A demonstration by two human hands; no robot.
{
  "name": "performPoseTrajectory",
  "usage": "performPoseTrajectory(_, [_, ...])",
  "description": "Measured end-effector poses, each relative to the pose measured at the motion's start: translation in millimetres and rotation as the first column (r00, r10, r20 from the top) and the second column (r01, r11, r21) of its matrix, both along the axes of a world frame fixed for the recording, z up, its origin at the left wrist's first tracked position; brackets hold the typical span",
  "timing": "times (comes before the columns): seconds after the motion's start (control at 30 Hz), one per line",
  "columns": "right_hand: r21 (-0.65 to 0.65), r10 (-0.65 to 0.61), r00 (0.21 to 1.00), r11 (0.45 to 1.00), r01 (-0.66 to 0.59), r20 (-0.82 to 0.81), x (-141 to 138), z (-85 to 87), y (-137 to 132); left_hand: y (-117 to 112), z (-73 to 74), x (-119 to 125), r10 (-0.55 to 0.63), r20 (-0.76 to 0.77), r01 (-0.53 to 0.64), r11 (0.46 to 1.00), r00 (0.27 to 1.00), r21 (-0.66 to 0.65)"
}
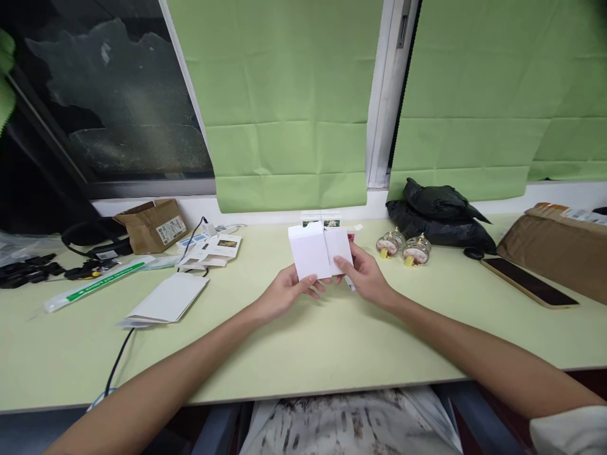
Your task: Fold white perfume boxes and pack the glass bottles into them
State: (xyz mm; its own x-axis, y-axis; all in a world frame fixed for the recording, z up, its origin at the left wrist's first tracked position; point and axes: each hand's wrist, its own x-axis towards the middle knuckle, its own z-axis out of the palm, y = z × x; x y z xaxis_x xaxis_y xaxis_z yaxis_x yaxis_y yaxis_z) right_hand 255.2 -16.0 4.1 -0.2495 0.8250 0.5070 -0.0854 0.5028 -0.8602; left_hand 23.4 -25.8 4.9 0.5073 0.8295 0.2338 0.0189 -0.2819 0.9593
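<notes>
Both my hands hold a small white cardboard box (318, 250) just above the pale green table (294, 354), in the middle of the view. My left hand (284, 292) grips its lower left side with fingers curled under it. My right hand (365, 273) pinches the right flap, thumb on the front. The box's two white flaps stand upright and meet at a centre seam. Something small and red shows just behind the box's right edge.
A stack of flat white cartons (165, 300) lies to the left, with leaflets (213, 248), a brown paper bag (154, 224) and a black cable (118, 357). Two small glass jars (405, 246), a black plastic bag (441, 212), a phone (528, 281) and a brown parcel (559, 246) sit to the right.
</notes>
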Motion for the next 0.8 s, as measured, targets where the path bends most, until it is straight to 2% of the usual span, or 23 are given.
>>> performPoseTrajectory(0.13, [-0.067, 0.015, 1.000, 0.998, -0.015, -0.007, 4, -3.7, 3, 3, 1.9, -3, -0.036, -0.025, 0.035, 0.999, 0.999, -0.038])
performPoseTrajectory(0.27, [-0.188, 0.095, 0.991, 0.976, -0.110, -0.089, 9, -5.0, 11, 1, 4.8, -4, -0.093, -0.012, 0.092, 0.992, 0.996, -0.085])
performPoseTrajectory(0.43, [-0.136, 0.194, 0.979, 0.970, -0.200, -0.055, 11, 2.5, 10, -2, 6.4, -4, -0.111, -0.018, 0.109, 0.991, 0.994, -0.083])
performPoseTrajectory(0.6, [-0.103, 0.123, 0.990, 0.988, -0.117, 0.062, 7, 2.3, 4, -9, 5.1, 0, -0.106, -0.091, 0.101, 0.993, 0.990, -0.056])
performPoseTrajectory(0.8, [-0.087, 0.097, 0.992, 0.992, -0.090, 0.079, 1, -1.8, -1, -12, 7.0, 4, -0.134, -0.102, 0.126, 0.989, 0.986, -0.077])
